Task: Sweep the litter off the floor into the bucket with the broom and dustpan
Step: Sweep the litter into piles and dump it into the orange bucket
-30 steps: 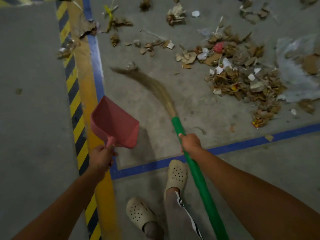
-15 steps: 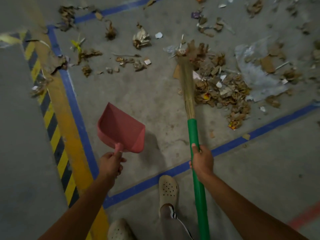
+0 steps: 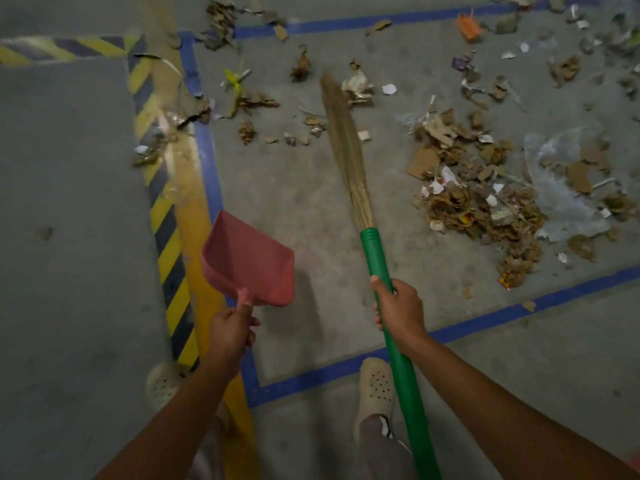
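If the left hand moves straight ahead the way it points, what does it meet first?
Probably nothing soon: beyond the dustpan that the left hand holds lies bare floor, then small scraps; height unclear.

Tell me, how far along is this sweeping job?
Early on. Done: much litter sits in a heap on the right. In hand: the right hand grips the broom, bristles out among loose scraps; the left hand holds the dustpan empty, off the floor. Left: all scooping; no bucket is in view.

Two bare forearms (image 3: 180, 403); cream clogs (image 3: 375, 386) with round holes on both feet; pale trousers (image 3: 372, 445) with a black-and-white stripe (image 3: 386, 429) at the ankle.
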